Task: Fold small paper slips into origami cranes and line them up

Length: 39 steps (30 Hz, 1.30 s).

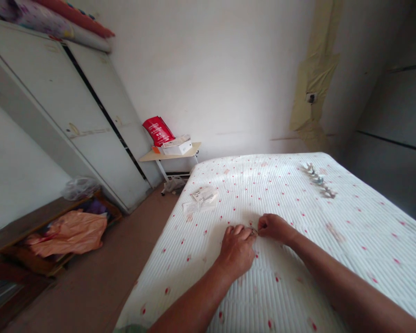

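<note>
While resting the left hand by a small, indistinct object on the dotted bedcover, curling the right hand just opposite; impossible to tell whether clamping fingers on it with either.

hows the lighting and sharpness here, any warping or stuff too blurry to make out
Head view: the white wall is brightest mid-picture, dimming to gray at the far right; head view: soft shading falls on the bedspread beside the left hand; head view: the wardrobe looks slanted, probably lens distortion; head view: the small thing between the hands is too small and soft to identify.
</note>
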Available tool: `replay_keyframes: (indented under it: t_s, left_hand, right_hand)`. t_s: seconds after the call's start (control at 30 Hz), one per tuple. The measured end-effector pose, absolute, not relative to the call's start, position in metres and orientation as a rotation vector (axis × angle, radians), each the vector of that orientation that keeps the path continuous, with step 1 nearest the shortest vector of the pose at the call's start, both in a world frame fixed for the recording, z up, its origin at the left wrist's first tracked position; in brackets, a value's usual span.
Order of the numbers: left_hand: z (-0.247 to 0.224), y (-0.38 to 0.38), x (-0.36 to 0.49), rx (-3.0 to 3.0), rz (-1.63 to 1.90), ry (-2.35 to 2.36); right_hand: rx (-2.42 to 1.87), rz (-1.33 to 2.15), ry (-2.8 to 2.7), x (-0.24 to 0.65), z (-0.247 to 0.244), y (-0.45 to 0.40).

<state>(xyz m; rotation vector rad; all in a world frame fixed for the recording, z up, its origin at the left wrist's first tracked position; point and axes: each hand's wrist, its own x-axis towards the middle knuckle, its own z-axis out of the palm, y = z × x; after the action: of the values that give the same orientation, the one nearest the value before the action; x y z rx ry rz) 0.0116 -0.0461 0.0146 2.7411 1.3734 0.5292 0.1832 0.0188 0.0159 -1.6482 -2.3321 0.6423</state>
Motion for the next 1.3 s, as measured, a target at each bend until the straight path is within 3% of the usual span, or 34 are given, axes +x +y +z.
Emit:
replay_keyframes:
  t_s: [0.2,0.47,0.8,1.3]
  left_hand:
    - [0.012,-0.046,0.012,2.735,0.562,1.373]
    - [0.011,-0.047,0.015,2.739,0.508,1.470]
    - [0.011,-0.054,0.017,2.701,0.489,1.536]
    - [0.014,-0.054,0.013,2.559,0.574,1.549]
  right_hand:
    - [-1.556,0.751,-2.316,0.188,0.019,0.015]
    - [-1.943,0.672,-2.408,0.167,0.033,0.027]
    - [-2.005,1.139,-2.466,0.160,0.046,0.051]
    - [-1.864,0.985,-2.434,0.169,0.032,0.044]
